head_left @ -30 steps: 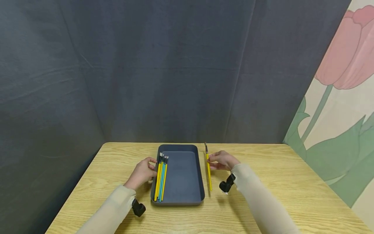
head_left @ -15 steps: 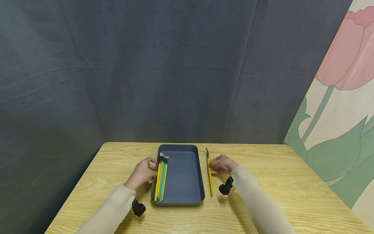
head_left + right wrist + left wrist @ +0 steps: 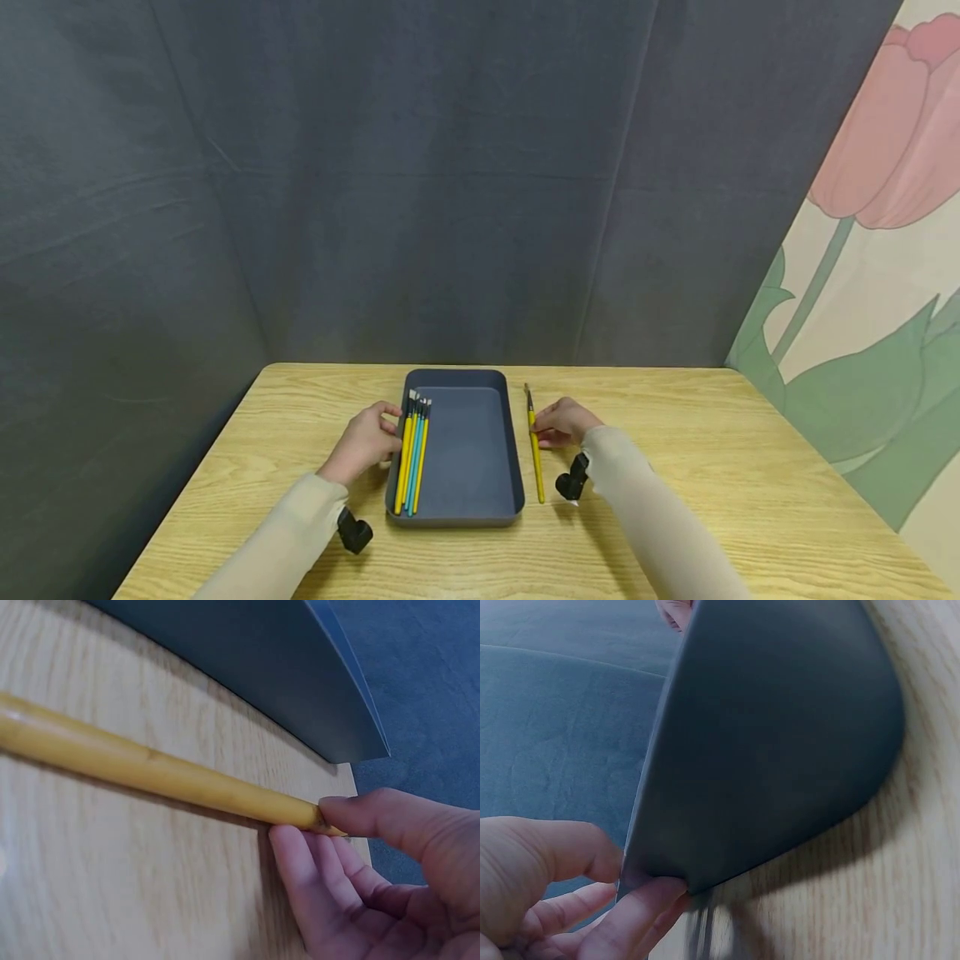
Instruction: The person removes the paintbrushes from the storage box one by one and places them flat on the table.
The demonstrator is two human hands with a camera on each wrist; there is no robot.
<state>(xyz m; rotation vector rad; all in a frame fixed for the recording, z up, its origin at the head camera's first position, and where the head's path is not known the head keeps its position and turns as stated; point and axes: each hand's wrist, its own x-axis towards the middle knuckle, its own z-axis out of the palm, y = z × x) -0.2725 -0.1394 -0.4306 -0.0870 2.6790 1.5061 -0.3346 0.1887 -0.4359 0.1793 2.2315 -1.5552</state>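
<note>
A dark grey rectangular tray [image 3: 472, 454] lies on the table. My left hand [image 3: 363, 443] pinches its left wall at the rim, and the left wrist view shows the fingers [image 3: 634, 915] against the wall's outer side. Inside the tray, along that wall, several paintbrushes [image 3: 411, 467] with yellow and turquoise handles lie side by side, bristles away from me. Just right of the tray, my right hand [image 3: 567, 421] pinches a yellow paintbrush [image 3: 537, 471] between thumb and fingers, roughly parallel to the tray's side. Its handle [image 3: 165, 772] runs close above the wood in the right wrist view.
The wood-grain table [image 3: 697, 475] extends to both sides of the tray. A dark grey curtain [image 3: 450, 183] hangs behind its far edge and at the left. On the right stands a wall [image 3: 862, 292] painted with a pink tulip.
My right hand has come slightly nearer to me with the yellow paintbrush, then shifted a touch left. The left hand, the tray and the brushes in it have stayed put.
</note>
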